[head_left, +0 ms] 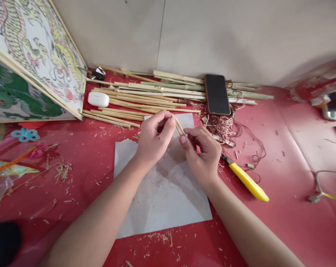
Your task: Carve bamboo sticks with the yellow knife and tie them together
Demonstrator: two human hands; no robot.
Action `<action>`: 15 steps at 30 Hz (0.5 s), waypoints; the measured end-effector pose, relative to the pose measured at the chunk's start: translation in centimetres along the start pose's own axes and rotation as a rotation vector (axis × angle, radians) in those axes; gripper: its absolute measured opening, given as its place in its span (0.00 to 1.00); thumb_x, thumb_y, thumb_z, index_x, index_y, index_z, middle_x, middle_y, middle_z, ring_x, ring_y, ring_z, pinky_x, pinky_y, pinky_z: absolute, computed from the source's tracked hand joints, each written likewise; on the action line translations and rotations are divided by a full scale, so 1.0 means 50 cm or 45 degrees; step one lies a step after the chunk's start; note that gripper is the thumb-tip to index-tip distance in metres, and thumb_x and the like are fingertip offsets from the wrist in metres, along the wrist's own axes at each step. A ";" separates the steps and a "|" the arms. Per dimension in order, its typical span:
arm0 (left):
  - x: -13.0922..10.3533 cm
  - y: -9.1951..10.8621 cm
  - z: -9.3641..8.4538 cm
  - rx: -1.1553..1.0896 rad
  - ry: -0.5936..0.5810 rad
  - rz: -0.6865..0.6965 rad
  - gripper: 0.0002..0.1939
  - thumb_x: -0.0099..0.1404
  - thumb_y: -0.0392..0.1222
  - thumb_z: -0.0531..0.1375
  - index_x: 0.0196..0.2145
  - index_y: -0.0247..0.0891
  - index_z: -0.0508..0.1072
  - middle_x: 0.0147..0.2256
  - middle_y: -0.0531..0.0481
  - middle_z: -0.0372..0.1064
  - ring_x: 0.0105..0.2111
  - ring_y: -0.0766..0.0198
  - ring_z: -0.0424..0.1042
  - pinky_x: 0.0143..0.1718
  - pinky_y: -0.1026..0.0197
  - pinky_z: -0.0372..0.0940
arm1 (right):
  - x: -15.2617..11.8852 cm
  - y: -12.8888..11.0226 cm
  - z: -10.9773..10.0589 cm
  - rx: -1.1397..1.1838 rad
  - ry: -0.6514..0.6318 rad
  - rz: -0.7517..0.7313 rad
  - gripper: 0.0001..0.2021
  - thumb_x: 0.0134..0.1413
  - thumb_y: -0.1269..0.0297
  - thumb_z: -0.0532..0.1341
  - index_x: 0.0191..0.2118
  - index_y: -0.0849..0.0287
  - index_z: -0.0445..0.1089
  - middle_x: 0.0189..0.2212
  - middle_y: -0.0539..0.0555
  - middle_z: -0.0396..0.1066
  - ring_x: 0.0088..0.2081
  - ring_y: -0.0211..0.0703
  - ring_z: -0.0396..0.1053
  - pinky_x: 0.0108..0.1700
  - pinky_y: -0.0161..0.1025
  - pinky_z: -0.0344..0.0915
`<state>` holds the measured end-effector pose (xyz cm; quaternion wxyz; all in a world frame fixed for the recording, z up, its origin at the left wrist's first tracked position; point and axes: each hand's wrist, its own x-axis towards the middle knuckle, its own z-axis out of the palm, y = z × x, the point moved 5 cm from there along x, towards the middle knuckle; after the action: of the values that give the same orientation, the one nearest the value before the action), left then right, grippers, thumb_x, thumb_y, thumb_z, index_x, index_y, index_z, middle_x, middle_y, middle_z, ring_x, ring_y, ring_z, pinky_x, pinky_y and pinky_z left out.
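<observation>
A short, thin piece of split bamboo [179,127] runs between my two hands, above a worn sheet of grey-white paper [168,207]. My left hand [156,135] pinches its upper end between thumb and forefinger. The lower end is gripped by my right hand [202,150], with the thumb pressed against it; its other fingers curl underneath and are partly hidden. Just right of that hand lies a yellow-handled tool [248,181], its dark head partly covered by the hand.
Bamboo sticks [145,97] lie along the wall, with a phone [217,94] on them. Tangled string [225,128] sits below it. A white case [98,99] and dragon-painted panels [42,44] are at left. Shavings litter the red tabletop [81,163]. A cable [318,185] lies at right.
</observation>
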<state>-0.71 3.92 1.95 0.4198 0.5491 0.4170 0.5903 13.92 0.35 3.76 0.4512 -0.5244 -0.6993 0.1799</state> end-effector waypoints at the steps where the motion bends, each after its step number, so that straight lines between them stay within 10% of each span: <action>1: 0.000 -0.001 0.000 -0.002 0.001 0.002 0.13 0.71 0.45 0.59 0.30 0.38 0.70 0.22 0.56 0.57 0.21 0.70 0.55 0.21 0.65 0.51 | -0.001 0.000 0.001 0.006 -0.004 0.006 0.05 0.62 0.63 0.64 0.40 0.56 0.76 0.27 0.48 0.68 0.27 0.37 0.63 0.30 0.37 0.61; 15: 0.001 0.002 -0.003 -0.030 0.020 -0.001 0.14 0.71 0.50 0.59 0.31 0.39 0.72 0.21 0.56 0.56 0.21 0.69 0.55 0.22 0.63 0.52 | -0.004 0.003 0.001 0.003 -0.029 0.042 0.07 0.63 0.61 0.63 0.41 0.56 0.76 0.29 0.50 0.72 0.27 0.36 0.64 0.30 0.36 0.62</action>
<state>-0.84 3.92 2.06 0.4231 0.5392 0.4137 0.5992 13.98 0.27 3.52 0.4407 -0.5332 -0.6956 0.1940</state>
